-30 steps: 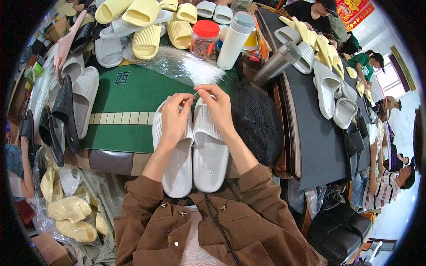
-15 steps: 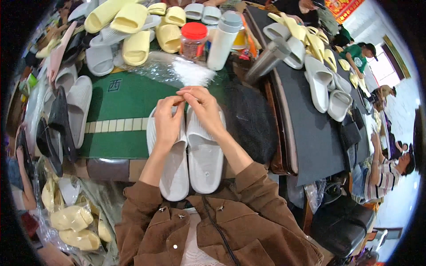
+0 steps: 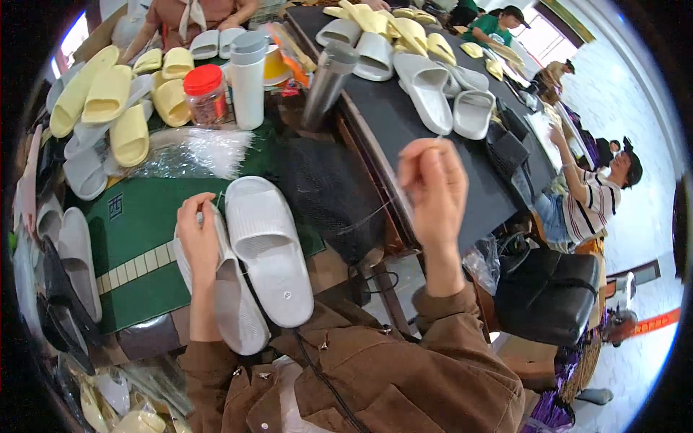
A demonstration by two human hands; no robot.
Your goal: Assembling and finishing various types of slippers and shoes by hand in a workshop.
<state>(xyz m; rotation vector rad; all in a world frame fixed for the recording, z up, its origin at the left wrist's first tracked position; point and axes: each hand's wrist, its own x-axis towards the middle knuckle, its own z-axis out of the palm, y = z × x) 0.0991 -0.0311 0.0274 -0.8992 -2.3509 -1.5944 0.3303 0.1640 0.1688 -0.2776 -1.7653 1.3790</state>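
A pair of light grey slide slippers lies in front of me, soles down and side by side. My left hand [image 3: 198, 238] is over the strap of the left slipper [image 3: 234, 299], its fingertips pinched by a thin clear plastic strand [image 3: 219, 200] at the strap's inner edge. The right slipper [image 3: 268, 238] lies untouched, toe away from me. My right hand [image 3: 435, 187] is raised to the right, off the slippers and slightly blurred. Its fingers are closed in a pinch; whatever they hold is too small to make out. A bundle of white plastic strands [image 3: 222, 150] lies beyond the slippers.
A red-lidded jar [image 3: 206, 94], a white bottle [image 3: 247, 86] and a steel flask [image 3: 330, 83] stand at the back. Yellow slippers [image 3: 108, 94] are heaped far left. More grey slippers [image 3: 424, 90] cover the dark table [image 3: 455, 173], where a co-worker [image 3: 595, 180] sits at right.
My hands were together over the straps; now the right has lifted away to the right. The left stays at the left slipper, which has turned. The whole view has swung right.
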